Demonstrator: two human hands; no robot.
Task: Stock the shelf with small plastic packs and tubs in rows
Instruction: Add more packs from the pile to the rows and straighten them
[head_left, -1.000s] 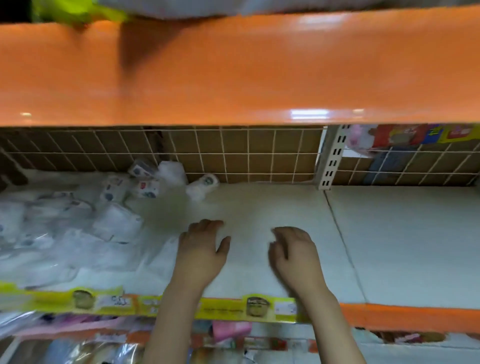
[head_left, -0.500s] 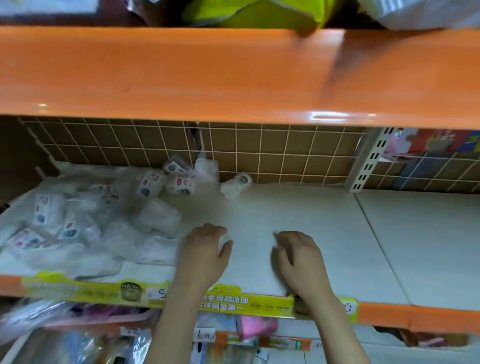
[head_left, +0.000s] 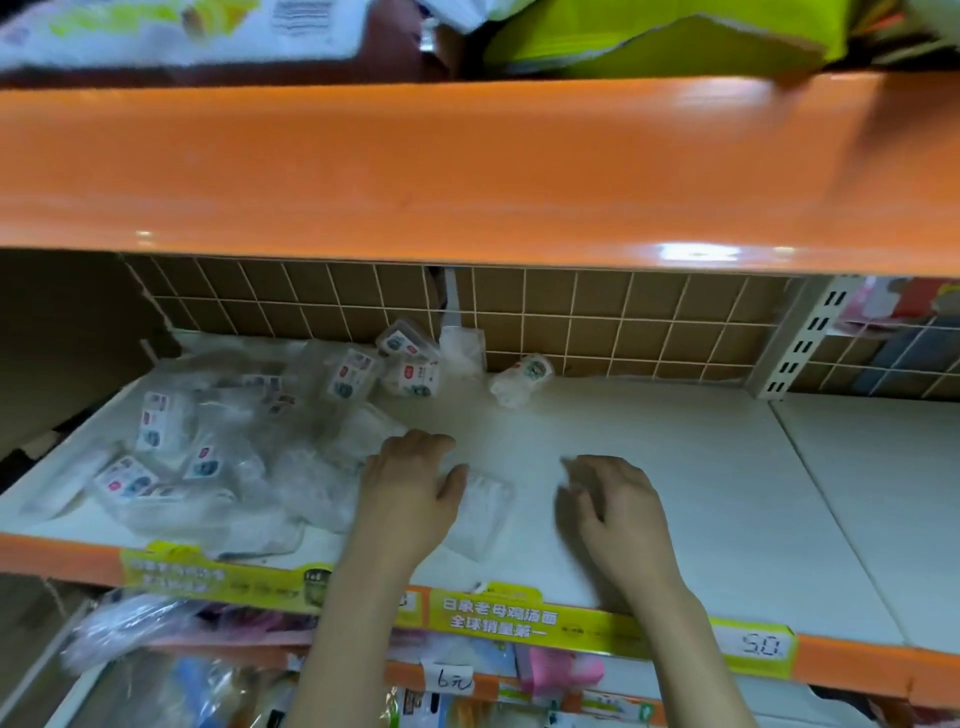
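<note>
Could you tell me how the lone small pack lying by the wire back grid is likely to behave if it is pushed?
The lone pack looks rounded and lies on its side, so it may roll. It seems small and clear-wrapped, so probably light and somewhat slippery on the smooth white shelf.

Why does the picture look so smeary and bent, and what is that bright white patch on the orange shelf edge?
Head view: the white patch is lamp glare on the glossy orange upper shelf; straight shelf edges bow from the wide-angle lens; the bags above and the pile of clear packs smear with motion blur; the right hand throws a soft shadow leftward on the white shelf.
</note>
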